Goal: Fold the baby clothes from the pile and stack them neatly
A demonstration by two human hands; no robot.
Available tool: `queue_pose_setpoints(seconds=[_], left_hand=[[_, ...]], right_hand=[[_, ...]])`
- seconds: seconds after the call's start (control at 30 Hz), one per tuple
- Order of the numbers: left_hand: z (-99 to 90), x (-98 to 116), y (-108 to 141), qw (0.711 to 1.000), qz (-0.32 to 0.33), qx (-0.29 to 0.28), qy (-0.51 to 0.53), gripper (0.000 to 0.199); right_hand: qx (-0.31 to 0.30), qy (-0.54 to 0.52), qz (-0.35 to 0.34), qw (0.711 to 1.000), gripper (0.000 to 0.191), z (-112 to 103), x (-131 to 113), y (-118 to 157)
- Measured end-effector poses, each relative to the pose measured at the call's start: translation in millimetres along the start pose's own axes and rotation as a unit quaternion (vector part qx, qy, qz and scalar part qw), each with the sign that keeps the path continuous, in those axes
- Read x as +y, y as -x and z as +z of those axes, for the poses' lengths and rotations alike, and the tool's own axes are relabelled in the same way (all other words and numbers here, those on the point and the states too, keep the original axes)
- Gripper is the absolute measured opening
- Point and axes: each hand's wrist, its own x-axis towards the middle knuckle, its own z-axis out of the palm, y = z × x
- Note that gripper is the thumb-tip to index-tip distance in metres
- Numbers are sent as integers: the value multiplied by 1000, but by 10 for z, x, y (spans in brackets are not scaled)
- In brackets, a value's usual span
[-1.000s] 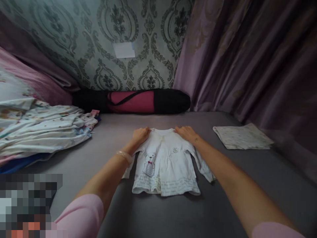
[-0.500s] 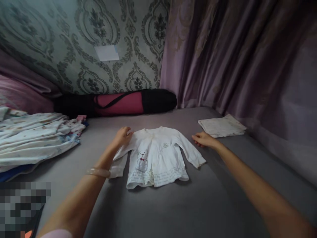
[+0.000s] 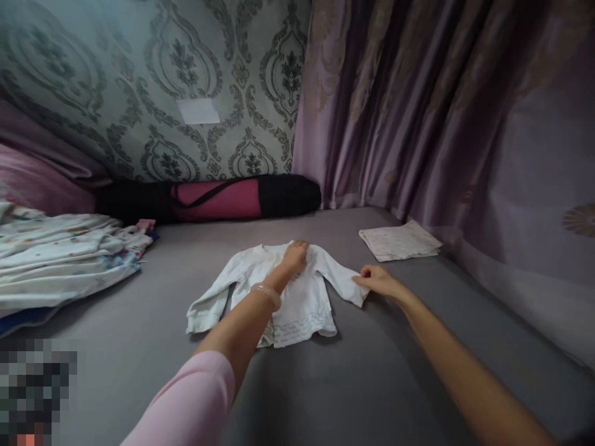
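1. Main item: a small white long-sleeved fabric top (image 3: 304, 310), spread out in the middle of a smooth grey sheet (image 3: 372, 390), neckline facing the back wall, sleeves out to both sides.
2. Left hand (image 3: 296, 255) is on the top's right-hand shoulder as we see it, fingers bent down over the cloth. Can't tell if it's gripping or just pressing.
3. Right hand (image 3: 380, 282) has its fingertips at the cuff of the right-hand sleeve, loosely curled. Touching it, looks like, but I can't say whether the cuff's actually pinched.
4. What's in the way: the left forearm, with a pale see-through bangle (image 3: 267, 295) and a light pink sleeve (image 3: 195, 384), cuts diagonally across the top and hides a good chunk of its front.
5. Off to the right, near the right hand but apart from it, there's a flat folded pale patterned cloth (image 3: 400, 241).
6. Far left is a messy heap of white printed clothes (image 3: 60, 254), well apart from the top.
7. Along the back: a long black-and-pink tubular bag (image 3: 218, 199) below grey-green damask wallpaper (image 3: 186, 56), with shiny purple curtains (image 3: 372, 111) to the right.
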Motion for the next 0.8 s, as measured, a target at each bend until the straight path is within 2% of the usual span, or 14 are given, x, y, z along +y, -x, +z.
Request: queue_pose_setpoints(seconds=[0.07, 0.13, 0.2, 0.3, 0.43, 0.53, 0.67, 0.8], left_hand=[[-24, -34, -36, 997, -72, 29, -17, 36], [-54, -112, -68, 988, -144, 48, -27, 32], [-66, -199, -102, 979, -196, 47, -27, 29], [-45, -298, -166, 970, -240, 28, -13, 28], [-15, -343, -268, 961, -275, 14, 13, 28], [-15, -350, -316, 957, -289, 18, 28, 24], [2, -354, -321, 957, -287, 37, 30, 24], [42, -345, -314, 960, -273, 57, 14, 25]], right_hand=[[77, -71, 4, 995, 20, -34, 1, -45], [124, -137, 9, 983, 21, -46, 21, -89], [144, -190, 18, 971, 24, -41, 57, -135], [165, -231, 27, 958, 27, -40, 114, -208], [133, -252, 70, 956, 21, -95, 166, -282], [106, -264, 103, 953, 26, -124, 199, -287], [132, -260, 73, 954, 27, -76, 247, -265], [169, -177, 48, 968, 38, 1, 291, -295]])
